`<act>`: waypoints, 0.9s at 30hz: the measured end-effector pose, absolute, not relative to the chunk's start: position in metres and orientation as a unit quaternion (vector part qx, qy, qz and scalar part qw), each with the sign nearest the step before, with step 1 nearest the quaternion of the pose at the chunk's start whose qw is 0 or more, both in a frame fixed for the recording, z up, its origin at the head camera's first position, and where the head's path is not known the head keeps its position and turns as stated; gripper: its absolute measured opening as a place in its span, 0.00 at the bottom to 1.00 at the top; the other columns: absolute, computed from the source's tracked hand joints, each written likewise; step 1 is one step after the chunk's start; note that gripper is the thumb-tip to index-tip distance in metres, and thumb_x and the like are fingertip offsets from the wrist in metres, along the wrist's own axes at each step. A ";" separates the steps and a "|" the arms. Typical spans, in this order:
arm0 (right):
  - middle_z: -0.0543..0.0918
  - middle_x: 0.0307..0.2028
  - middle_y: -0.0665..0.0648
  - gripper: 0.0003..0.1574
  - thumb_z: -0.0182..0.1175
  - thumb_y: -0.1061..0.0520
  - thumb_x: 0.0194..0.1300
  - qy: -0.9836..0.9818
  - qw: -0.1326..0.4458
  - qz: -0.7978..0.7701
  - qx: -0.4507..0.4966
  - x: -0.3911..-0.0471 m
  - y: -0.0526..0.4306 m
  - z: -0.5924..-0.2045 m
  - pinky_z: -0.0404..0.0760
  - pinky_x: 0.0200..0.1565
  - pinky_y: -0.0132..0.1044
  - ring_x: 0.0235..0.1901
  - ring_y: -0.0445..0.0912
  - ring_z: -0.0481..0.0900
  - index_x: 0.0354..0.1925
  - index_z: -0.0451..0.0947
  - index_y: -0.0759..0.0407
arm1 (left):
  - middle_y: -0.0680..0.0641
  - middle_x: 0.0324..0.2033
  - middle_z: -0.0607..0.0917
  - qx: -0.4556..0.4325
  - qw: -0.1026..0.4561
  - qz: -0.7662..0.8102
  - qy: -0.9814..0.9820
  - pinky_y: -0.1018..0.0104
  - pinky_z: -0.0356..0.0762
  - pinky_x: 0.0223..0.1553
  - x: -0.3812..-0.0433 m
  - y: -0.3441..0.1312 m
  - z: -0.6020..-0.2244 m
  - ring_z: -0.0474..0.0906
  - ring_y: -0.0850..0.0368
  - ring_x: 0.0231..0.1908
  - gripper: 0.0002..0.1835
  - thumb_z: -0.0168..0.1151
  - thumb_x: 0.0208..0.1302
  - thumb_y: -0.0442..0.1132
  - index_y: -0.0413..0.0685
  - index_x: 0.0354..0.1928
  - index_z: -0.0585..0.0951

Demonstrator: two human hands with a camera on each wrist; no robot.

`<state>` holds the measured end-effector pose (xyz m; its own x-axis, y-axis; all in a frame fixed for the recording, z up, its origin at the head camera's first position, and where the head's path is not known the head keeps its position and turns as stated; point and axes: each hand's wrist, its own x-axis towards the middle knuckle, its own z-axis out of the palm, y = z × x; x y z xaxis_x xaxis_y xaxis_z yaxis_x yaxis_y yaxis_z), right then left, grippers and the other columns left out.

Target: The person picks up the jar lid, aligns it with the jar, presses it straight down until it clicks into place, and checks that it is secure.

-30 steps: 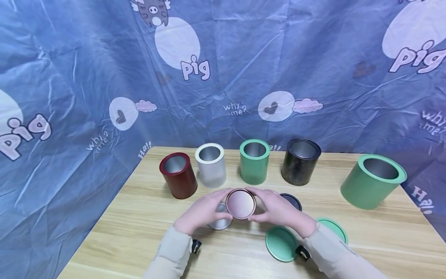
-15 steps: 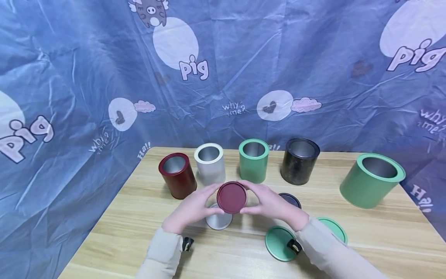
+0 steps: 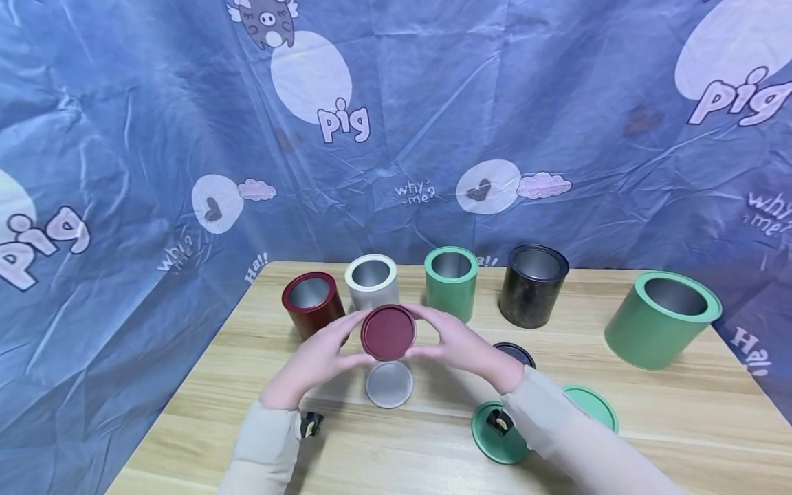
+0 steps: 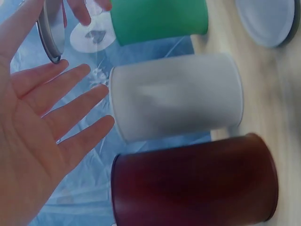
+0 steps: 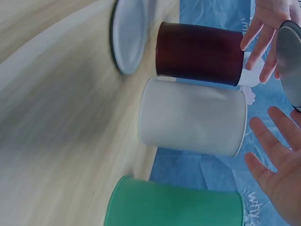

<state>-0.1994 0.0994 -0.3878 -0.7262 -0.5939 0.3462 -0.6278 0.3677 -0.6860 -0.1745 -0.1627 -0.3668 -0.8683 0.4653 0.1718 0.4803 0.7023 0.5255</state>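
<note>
Between my two hands a round dark red lid (image 3: pixel 388 333) is held up above the table, its red face toward the head camera. My left hand (image 3: pixel 315 361) grips the lid's left edge with thumb and index finger; its other fingers spread out in the left wrist view. On the opposite edge, my right hand (image 3: pixel 460 344) holds the rim the same way. Beyond the lid stand a dark red can (image 3: pixel 314 313) and a white can (image 3: pixel 371 292), partly covered by the lid and left hand. A white lid (image 3: pixel 390 385) lies flat just below the held lid.
A green can (image 3: pixel 452 289) and a black can (image 3: pixel 533 292) stand along the back. At the right is a larger green can (image 3: pixel 656 330). A black lid (image 3: pixel 516 354) and two green lids lie near the right forearm, one green lid (image 3: pixel 495 447) partly under the wrist camera.
The lid has moved left and away toward the cans, with both hands on it. Its face, pinkish with glare at first, now looks dark red. The white lid is uncovered.
</note>
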 end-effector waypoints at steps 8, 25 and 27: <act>0.74 0.64 0.56 0.47 0.70 0.52 0.57 -0.824 0.020 0.426 0.372 -0.215 0.076 -0.377 0.72 0.63 0.49 0.62 0.51 0.74 0.71 0.62 0.56 | 0.43 0.64 0.74 -0.264 0.054 -0.300 -0.915 0.45 0.68 0.63 -0.183 -0.183 -0.357 0.70 0.45 0.64 0.41 0.73 0.53 0.46 0.49 0.69 0.68; 0.70 0.67 0.56 0.44 0.65 0.51 0.63 -0.813 -0.020 0.433 0.389 -0.242 0.030 -0.359 0.64 0.69 0.46 0.69 0.49 0.65 0.72 0.60 0.56 | 0.40 0.67 0.71 -0.217 0.030 -0.345 -0.913 0.40 0.64 0.64 -0.197 -0.227 -0.342 0.66 0.41 0.66 0.40 0.71 0.56 0.44 0.45 0.70 0.66; 0.70 0.67 0.56 0.43 0.65 0.52 0.63 -0.809 -0.029 0.439 0.390 -0.245 0.024 -0.358 0.64 0.69 0.46 0.69 0.49 0.65 0.71 0.60 0.57 | 0.39 0.66 0.71 -0.211 0.030 -0.342 -0.915 0.39 0.63 0.64 -0.198 -0.233 -0.341 0.66 0.40 0.66 0.40 0.71 0.56 0.44 0.45 0.69 0.67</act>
<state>-0.2447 0.0241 -0.3583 -0.6949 -0.6558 0.2951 -0.6053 0.3118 -0.7324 -0.1976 -0.2326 -0.3413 -0.9092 0.3655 0.1992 0.4066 0.6773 0.6132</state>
